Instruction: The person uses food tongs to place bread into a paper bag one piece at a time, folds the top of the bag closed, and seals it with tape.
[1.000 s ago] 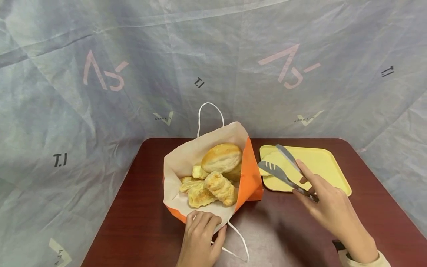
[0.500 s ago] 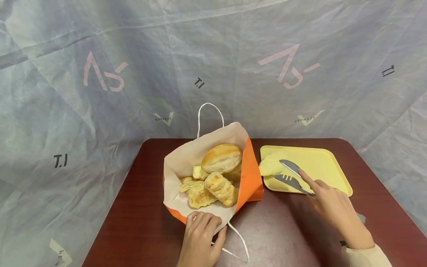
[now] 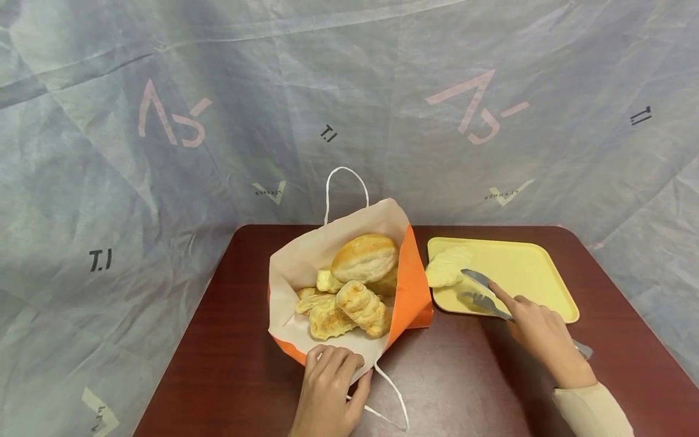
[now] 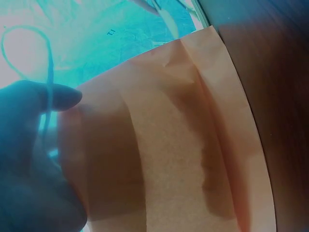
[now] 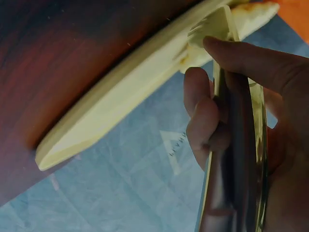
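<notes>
In the head view, my left hand [image 3: 329, 388] pinches the near rim of an orange paper bag [image 3: 413, 282] with a white lining. The bag gapes toward me and holds a round bread roll [image 3: 364, 258], a twisted pastry [image 3: 363, 308] and several other pieces. Metal tongs [image 3: 485, 302] are in my right hand [image 3: 546, 340], their tips spread apart over a yellow tray [image 3: 526, 276]. Just left of those tips, a pale flat pastry [image 3: 448, 267] lies at the tray's left end. From the right wrist, fingers and thumb show wrapped about the tongs [image 5: 236, 154].
A dark red table [image 3: 218, 370] carries the bag and tray. One white cord handle [image 3: 346, 170] stands up at the bag's back; another [image 3: 394, 388] droops in front. Grey fabric sheeting [image 3: 349, 109] with printed marks encloses the table's back and sides.
My right hand has lowered the tongs toward the tray and rightward, away from the bag, uncovering the pale pastry; their tips have drawn closer together. My left hand keeps its place on the rim.
</notes>
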`<state>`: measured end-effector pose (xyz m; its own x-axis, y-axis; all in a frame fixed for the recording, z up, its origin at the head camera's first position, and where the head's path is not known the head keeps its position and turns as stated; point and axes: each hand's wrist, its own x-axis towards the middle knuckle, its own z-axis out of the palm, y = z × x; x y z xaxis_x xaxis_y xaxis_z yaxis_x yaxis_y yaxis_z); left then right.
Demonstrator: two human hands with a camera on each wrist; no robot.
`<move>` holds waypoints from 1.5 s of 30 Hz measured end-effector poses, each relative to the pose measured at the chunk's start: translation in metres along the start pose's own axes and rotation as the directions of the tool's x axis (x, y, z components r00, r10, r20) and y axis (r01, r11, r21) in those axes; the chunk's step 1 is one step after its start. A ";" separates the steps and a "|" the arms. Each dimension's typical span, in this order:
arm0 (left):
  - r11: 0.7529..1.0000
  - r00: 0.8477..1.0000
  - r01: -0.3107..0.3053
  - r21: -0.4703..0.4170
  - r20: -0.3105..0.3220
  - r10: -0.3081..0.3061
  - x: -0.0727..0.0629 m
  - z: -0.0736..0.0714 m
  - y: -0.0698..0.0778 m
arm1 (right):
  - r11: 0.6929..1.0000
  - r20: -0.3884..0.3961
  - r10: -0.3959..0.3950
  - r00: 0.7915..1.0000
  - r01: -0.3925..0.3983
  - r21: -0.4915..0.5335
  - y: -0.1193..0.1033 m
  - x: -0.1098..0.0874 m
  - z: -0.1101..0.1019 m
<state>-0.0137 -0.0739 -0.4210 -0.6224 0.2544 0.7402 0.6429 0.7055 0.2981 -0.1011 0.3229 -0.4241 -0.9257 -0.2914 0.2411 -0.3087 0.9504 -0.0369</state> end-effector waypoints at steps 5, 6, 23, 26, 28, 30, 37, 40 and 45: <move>1.000 1.000 -0.001 -0.002 0.000 0.001 0.000 0.000 0.000 | 1.000 -0.032 0.010 0.999 -0.010 -0.003 0.001 0.012 0.013; 1.000 1.000 -0.001 -0.002 0.000 0.001 0.000 0.000 0.000 | 1.000 -0.041 0.012 0.999 -0.012 -0.009 0.000 0.015 0.015; 1.000 1.000 0.000 -0.001 0.006 0.000 0.002 0.000 0.000 | 0.996 -0.031 0.089 0.996 -0.088 0.019 -0.010 0.047 0.039; 1.000 1.000 0.003 0.002 0.006 -0.003 0.001 0.000 0.000 | 0.997 -0.035 0.079 0.996 -0.078 0.028 -0.011 0.045 0.039; 1.000 1.000 0.004 0.005 0.007 -0.004 0.001 0.000 0.000 | 0.997 -0.041 0.073 0.996 -0.072 0.034 -0.011 0.043 0.040; 1.000 1.000 0.004 0.007 0.007 -0.004 0.000 0.000 0.000 | 0.997 -0.051 0.067 0.996 -0.065 0.041 -0.011 0.040 0.041; 1.000 1.000 0.003 0.011 0.004 -0.003 -0.002 0.000 0.000 | 0.996 -0.075 0.053 0.996 -0.048 0.074 -0.010 0.033 0.043; 1.000 1.000 0.003 0.009 0.007 -0.003 -0.002 0.000 -0.001 | 0.994 -0.066 0.060 0.996 -0.054 0.094 -0.011 0.030 0.039; 1.000 1.000 0.005 0.003 0.002 -0.005 -0.002 0.000 -0.002 | 0.992 -0.077 0.060 0.995 -0.050 0.118 -0.014 0.027 0.031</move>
<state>-0.0138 -0.0757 -0.4228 -0.6266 0.2525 0.7373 0.6385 0.7087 0.2999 -0.1289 0.2978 -0.4471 -0.9228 -0.2248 0.3129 -0.2855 0.9443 -0.1635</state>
